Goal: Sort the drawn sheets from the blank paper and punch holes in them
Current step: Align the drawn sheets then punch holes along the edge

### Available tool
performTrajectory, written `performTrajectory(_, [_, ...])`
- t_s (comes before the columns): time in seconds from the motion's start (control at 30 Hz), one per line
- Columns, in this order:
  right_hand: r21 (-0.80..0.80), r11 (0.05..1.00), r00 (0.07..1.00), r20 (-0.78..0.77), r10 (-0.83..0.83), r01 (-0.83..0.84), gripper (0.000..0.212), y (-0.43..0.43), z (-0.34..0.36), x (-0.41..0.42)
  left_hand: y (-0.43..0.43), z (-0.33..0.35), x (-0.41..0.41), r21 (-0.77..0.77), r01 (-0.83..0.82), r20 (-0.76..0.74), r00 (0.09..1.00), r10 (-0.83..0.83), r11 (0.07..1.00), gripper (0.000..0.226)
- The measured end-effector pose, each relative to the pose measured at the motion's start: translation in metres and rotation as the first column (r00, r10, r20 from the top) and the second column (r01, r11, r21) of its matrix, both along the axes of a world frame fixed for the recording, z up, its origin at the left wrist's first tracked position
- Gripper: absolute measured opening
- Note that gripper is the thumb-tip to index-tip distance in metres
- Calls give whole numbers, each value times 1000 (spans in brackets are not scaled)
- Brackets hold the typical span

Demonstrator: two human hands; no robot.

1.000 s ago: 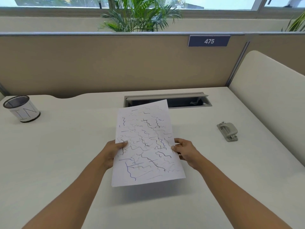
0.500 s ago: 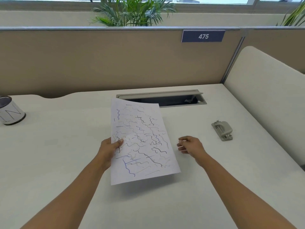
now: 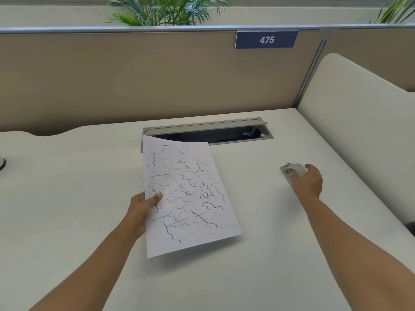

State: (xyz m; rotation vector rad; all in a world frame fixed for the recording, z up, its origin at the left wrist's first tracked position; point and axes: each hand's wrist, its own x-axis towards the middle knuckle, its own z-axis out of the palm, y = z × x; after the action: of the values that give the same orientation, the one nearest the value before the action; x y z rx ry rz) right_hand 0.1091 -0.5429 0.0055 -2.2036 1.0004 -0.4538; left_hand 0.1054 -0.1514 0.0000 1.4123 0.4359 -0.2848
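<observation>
A white sheet covered in blue and black squiggly lines [image 3: 188,194] hovers tilted above the middle of the desk. My left hand [image 3: 143,207] pinches its left edge, thumb on top. To the right, a small grey hole punch [image 3: 293,171] sits on the desk. My right hand [image 3: 308,181] lies over its near side, fingers curled around it. Part of the punch is hidden under that hand. No blank paper is in sight.
The white desk [image 3: 258,254] is bounded by a beige partition [image 3: 157,81] with a "475" label [image 3: 266,39]. An open cable tray [image 3: 208,133] lies behind the sheet. A cream side panel [image 3: 359,122] rises at the right. A cup's edge [image 3: 1,163] shows far left.
My right hand let go of the sheet's right edge, moved right across the desk and closed over the hole punch. My left hand alone now holds the sheet.
</observation>
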Motion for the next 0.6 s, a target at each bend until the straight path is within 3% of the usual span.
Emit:
performTrajectory(0.2, [136,986,991,-109,-80,95,49,-11,-8,11,-5,-8,6,-13,4,-18,1000,-5,1000,16])
performTrajectory(0.6, [240,955,982,-108,-153,175,47,-19,-20,13,-11,-19,10,-20,4,-49,999,-5,1000,14])
